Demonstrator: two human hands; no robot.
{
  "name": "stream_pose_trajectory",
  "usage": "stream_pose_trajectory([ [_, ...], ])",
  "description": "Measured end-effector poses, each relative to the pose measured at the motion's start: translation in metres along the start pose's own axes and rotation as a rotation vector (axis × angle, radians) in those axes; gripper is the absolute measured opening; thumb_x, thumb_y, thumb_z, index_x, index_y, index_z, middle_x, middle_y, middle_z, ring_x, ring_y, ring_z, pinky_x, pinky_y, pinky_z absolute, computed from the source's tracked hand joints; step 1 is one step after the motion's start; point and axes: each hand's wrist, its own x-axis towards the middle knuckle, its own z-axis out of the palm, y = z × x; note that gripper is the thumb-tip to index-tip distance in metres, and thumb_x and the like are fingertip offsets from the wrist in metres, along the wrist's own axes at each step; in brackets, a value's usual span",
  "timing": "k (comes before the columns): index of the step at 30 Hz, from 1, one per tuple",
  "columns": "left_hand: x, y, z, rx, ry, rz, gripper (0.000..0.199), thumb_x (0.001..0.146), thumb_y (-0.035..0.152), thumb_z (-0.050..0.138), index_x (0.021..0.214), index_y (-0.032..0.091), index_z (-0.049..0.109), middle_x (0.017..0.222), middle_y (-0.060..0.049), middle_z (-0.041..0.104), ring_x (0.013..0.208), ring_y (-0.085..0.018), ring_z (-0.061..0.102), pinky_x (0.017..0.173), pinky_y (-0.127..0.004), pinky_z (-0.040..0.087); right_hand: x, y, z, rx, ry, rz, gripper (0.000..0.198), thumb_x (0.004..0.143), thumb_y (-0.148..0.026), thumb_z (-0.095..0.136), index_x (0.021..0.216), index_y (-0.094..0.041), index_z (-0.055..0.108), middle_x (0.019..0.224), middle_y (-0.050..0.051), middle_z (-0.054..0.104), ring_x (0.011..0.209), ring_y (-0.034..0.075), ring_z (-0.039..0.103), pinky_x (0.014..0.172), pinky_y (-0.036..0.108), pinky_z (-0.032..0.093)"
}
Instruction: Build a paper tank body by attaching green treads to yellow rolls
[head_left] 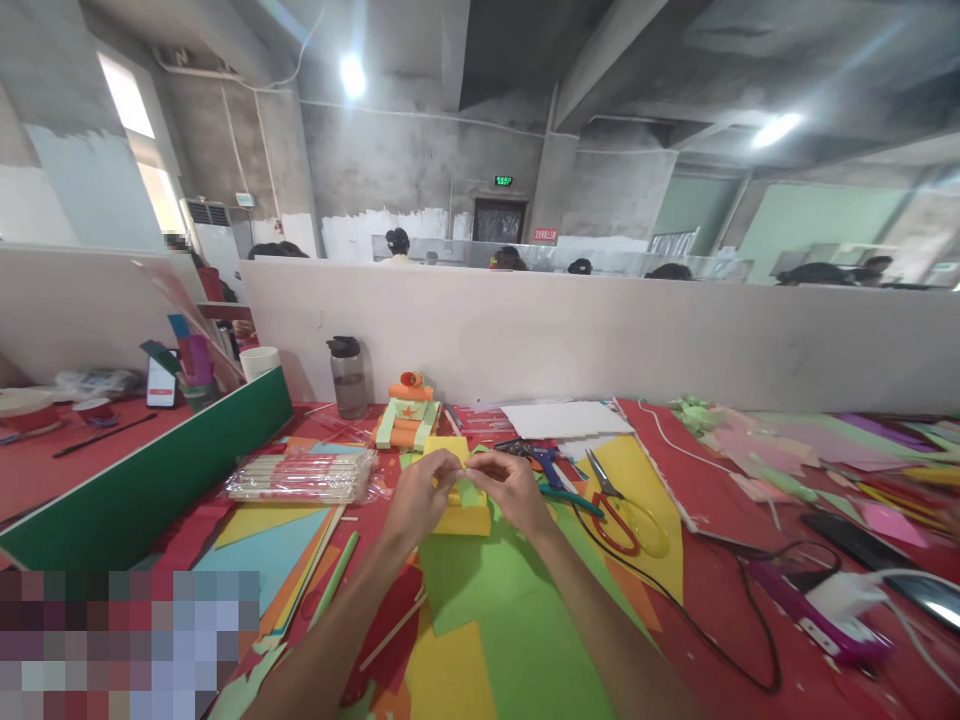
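My left hand and my right hand meet at the fingertips, both closed in a pinch. Whatever they pinch is too small to make out. Just under the fingers is a folded yellow paper model, with a small green patch showing between the hands. The model stands at the far end of a large green paper sheet. Beyond it is an orange paper model with pale green strips, a star and a rolled tube on top.
Right of my hands lie scissors, a blue glue gun and its black cable. To the left are wrapped sticks, a green divider and a water bottle. A white partition stands behind.
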Motion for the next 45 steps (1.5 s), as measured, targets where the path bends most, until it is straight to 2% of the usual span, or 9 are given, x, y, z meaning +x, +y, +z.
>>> stream_pose_trajectory([
  [9, -0.002, 0.002, 0.003, 0.007, -0.019, 0.001, 0.016, 0.089, 0.028, 0.048, 0.083, 0.02, 0.06, 0.079, -0.003, 0.066, 0.072, -0.015, 0.059, 0.067, -0.024, 0.044, -0.001, -0.002, 0.002, -0.134, 0.02, -0.075, 0.011, 0.08, -0.03, 0.063, 0.08, -0.018, 0.065, 0.076, 0.002, 0.065, 0.071, 0.017, 0.06, 0.068, 0.027, 0.048],
  [14, -0.001, 0.003, 0.006, -0.051, -0.026, -0.023, 0.013, 0.087, 0.029, 0.051, 0.09, 0.021, 0.062, 0.083, -0.002, 0.068, 0.074, -0.015, 0.061, 0.068, -0.024, 0.047, 0.001, 0.0, -0.001, -0.097, 0.023, -0.071, 0.014, 0.081, -0.032, 0.062, 0.084, -0.019, 0.063, 0.08, 0.003, 0.066, 0.074, 0.018, 0.061, 0.071, 0.028, 0.049],
  [17, -0.001, 0.001, 0.006, -0.063, 0.003, -0.033, 0.013, 0.087, 0.025, 0.051, 0.089, 0.02, 0.062, 0.082, -0.003, 0.067, 0.073, -0.015, 0.061, 0.069, -0.024, 0.048, 0.001, -0.002, -0.003, -0.061, -0.02, -0.057, 0.019, 0.079, -0.033, 0.065, 0.091, -0.018, 0.065, 0.085, 0.003, 0.067, 0.078, 0.018, 0.062, 0.073, 0.028, 0.049],
  [21, 0.0, -0.001, 0.005, -0.044, 0.043, 0.03, 0.013, 0.088, 0.021, 0.048, 0.089, 0.019, 0.061, 0.087, -0.003, 0.066, 0.077, -0.014, 0.061, 0.073, -0.025, 0.049, 0.0, -0.003, -0.003, -0.047, -0.064, -0.038, 0.019, 0.077, -0.027, 0.065, 0.094, -0.019, 0.067, 0.085, 0.003, 0.067, 0.077, 0.017, 0.062, 0.072, 0.027, 0.049],
  [24, 0.0, -0.001, 0.006, -0.04, 0.021, 0.093, 0.014, 0.086, 0.018, 0.049, 0.09, 0.02, 0.063, 0.092, -0.004, 0.065, 0.081, -0.015, 0.061, 0.076, -0.026, 0.05, 0.0, -0.001, -0.003, -0.046, -0.024, -0.04, 0.016, 0.076, -0.022, 0.063, 0.09, -0.018, 0.069, 0.083, 0.003, 0.069, 0.076, 0.018, 0.063, 0.07, 0.028, 0.05],
  [26, 0.0, 0.001, 0.007, -0.066, -0.005, 0.088, 0.011, 0.085, 0.021, 0.054, 0.092, 0.02, 0.063, 0.094, -0.005, 0.065, 0.082, -0.015, 0.062, 0.077, -0.026, 0.05, 0.001, -0.001, -0.003, -0.041, -0.003, -0.039, 0.017, 0.074, -0.021, 0.062, 0.089, -0.018, 0.07, 0.084, 0.004, 0.07, 0.076, 0.019, 0.065, 0.07, 0.029, 0.051],
  [32, 0.0, 0.002, 0.008, -0.131, 0.03, -0.031, 0.012, 0.084, 0.029, 0.059, 0.091, 0.02, 0.061, 0.089, -0.004, 0.067, 0.078, -0.016, 0.063, 0.073, -0.027, 0.05, 0.001, -0.005, -0.004, -0.041, -0.003, -0.003, 0.018, 0.076, -0.028, 0.065, 0.089, -0.019, 0.071, 0.085, 0.005, 0.071, 0.079, 0.021, 0.066, 0.073, 0.031, 0.053],
  [38, 0.0, -0.002, 0.006, -0.141, 0.095, -0.058, 0.014, 0.082, 0.031, 0.06, 0.091, 0.02, 0.06, 0.082, -0.002, 0.066, 0.076, -0.016, 0.063, 0.072, -0.028, 0.05, -0.002, -0.012, -0.003, 0.043, -0.055, 0.031, 0.028, 0.077, -0.033, 0.068, 0.101, -0.02, 0.069, 0.095, 0.007, 0.071, 0.09, 0.023, 0.066, 0.082, 0.035, 0.053],
  [45, 0.0, -0.001, 0.008, -0.171, 0.066, -0.03, 0.012, 0.081, 0.028, 0.061, 0.089, 0.019, 0.06, 0.084, -0.003, 0.066, 0.078, -0.015, 0.063, 0.076, -0.028, 0.05, 0.001, -0.004, -0.003, 0.013, 0.011, 0.003, 0.022, 0.076, -0.038, 0.07, 0.088, -0.019, 0.071, 0.085, 0.006, 0.071, 0.08, 0.022, 0.067, 0.076, 0.032, 0.054],
])
